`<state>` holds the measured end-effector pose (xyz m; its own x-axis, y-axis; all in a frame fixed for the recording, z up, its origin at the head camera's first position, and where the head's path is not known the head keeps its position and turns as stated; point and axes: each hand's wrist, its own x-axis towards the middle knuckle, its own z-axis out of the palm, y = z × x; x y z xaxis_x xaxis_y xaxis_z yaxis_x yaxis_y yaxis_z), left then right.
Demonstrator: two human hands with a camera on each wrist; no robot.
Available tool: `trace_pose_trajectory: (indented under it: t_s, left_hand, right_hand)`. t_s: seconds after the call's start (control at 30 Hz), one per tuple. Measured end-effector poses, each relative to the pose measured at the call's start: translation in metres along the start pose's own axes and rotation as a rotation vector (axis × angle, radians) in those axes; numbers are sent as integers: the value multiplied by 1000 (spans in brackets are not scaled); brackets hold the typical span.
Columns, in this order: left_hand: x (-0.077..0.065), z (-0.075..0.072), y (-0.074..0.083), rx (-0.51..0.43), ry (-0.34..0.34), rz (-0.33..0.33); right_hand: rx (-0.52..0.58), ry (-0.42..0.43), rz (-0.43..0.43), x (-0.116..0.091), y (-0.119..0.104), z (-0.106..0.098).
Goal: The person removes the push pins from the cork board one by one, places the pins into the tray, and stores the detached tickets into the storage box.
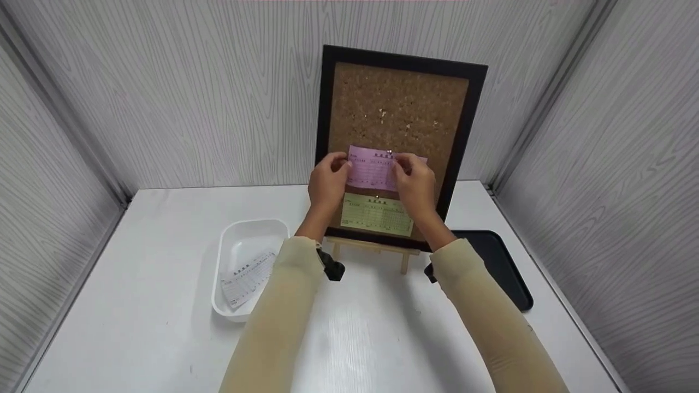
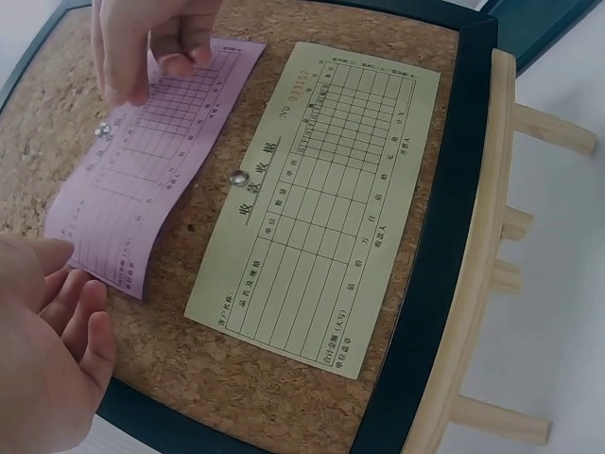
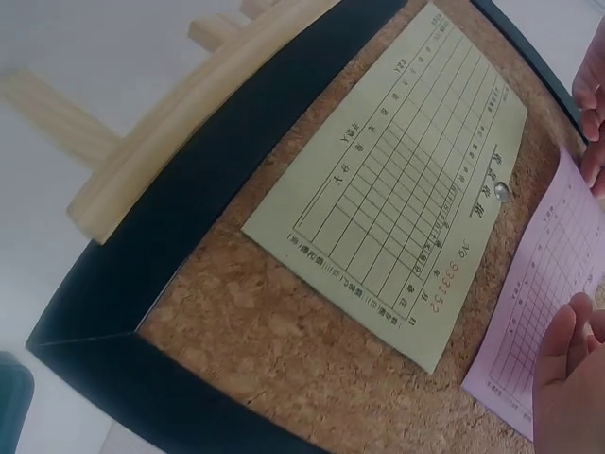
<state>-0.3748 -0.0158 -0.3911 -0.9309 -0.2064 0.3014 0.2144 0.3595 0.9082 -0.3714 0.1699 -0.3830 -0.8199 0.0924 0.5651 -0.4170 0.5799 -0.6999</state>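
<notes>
A pink printed slip [image 1: 370,168] lies on the cork board [image 1: 401,103], with a small metallic pin [image 2: 103,130] near its upper edge. At the slip's left end, my left hand [image 1: 329,183] pinches the edge between thumb and fingers. My right hand [image 1: 418,185] is over the right part of the slip, its fingertips at the paper's face beside the pin and covering some print. A pale green slip [image 2: 317,208], held by one round pin [image 2: 239,178], lies just below the pink one.
The black-framed board stands on a wooden easel [image 1: 404,263]. To the left, a white tray [image 1: 223,251] contains a white printed slip [image 1: 248,279]. A dark tray [image 1: 494,256] sits to the right, partly behind my sleeve. Several shiny pins [image 1: 382,113] dot the upper cork.
</notes>
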Motion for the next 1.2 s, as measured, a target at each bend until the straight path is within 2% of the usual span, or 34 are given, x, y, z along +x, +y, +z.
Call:
trace_pose_trajectory:
  t_s: [0.2, 0.53, 0.9, 1.2]
  left_hand:
    - [3, -1, -2, -44, 0, -9]
    - [6, 1, -5, -22, -17, -6]
    - [9, -1, -4, 20, 17, -3]
    - [8, -2, -3, 13, 20, 4]
  right_hand:
    - [34, 19, 12, 8, -5, 9]
    - [-48, 60, 40, 10, -7, 18]
    - [-106, 92, 38, 10, -8, 24]
    - [-106, 103, 47, 11, -9, 25]
